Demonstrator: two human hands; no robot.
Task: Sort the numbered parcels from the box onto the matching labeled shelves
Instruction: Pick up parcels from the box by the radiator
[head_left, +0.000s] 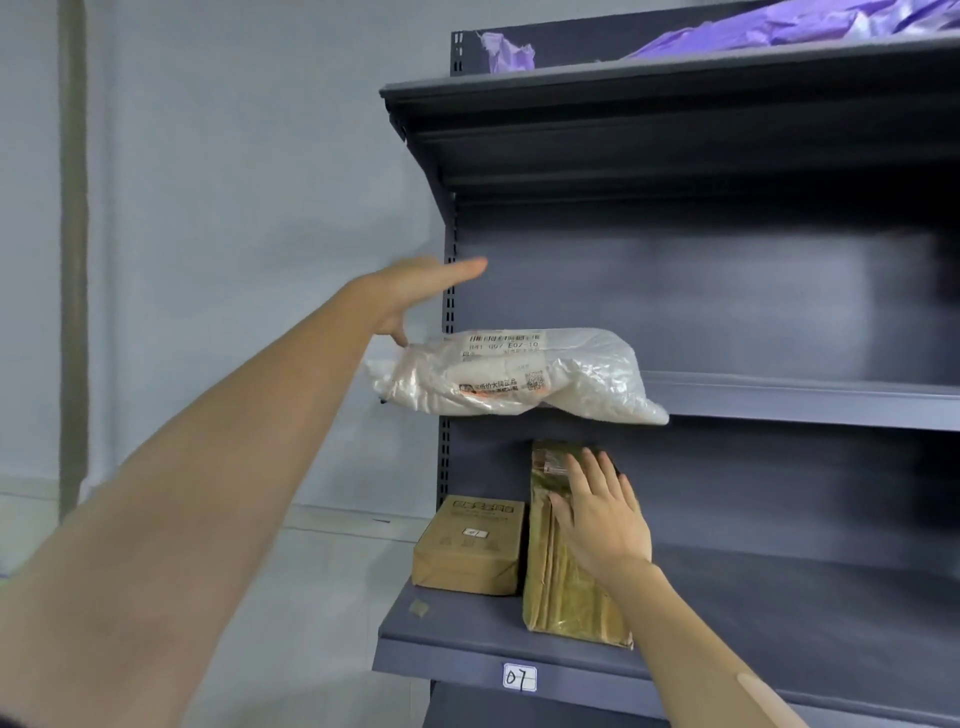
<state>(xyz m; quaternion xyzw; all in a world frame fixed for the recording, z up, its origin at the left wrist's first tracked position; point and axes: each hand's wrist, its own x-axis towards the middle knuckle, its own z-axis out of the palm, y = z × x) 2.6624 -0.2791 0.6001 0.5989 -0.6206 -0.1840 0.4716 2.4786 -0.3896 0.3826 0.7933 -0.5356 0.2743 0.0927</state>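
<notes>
At the left end of a dark grey shelving unit (727, 291), your head camera shows both of your bare arms reaching forward. Your left hand (415, 296) is raised beside the unit's left upright, fingers straight and together, thumb pointing down so that its tip touches the left end of a white plastic parcel (514, 374); it grips nothing. That parcel lies flat on the middle shelf (805, 400), at its left front corner, overhanging the shelf's left and front edges, with a printed shipping label facing up. On the shelf below (779, 634), your right hand (602, 519) rests flat, fingers spread, on a tall brown paper parcel (566, 603) standing near the left end. Just left of it, almost touching, sits a smaller brown cardboard box (470, 545) with a small white sticker whose number is too small to read. A white tag reading 07 (519, 677) is fixed to the front edge of this lower shelf. On the top shelf, purple plastic parcels (779, 26) lie across the back.
</notes>
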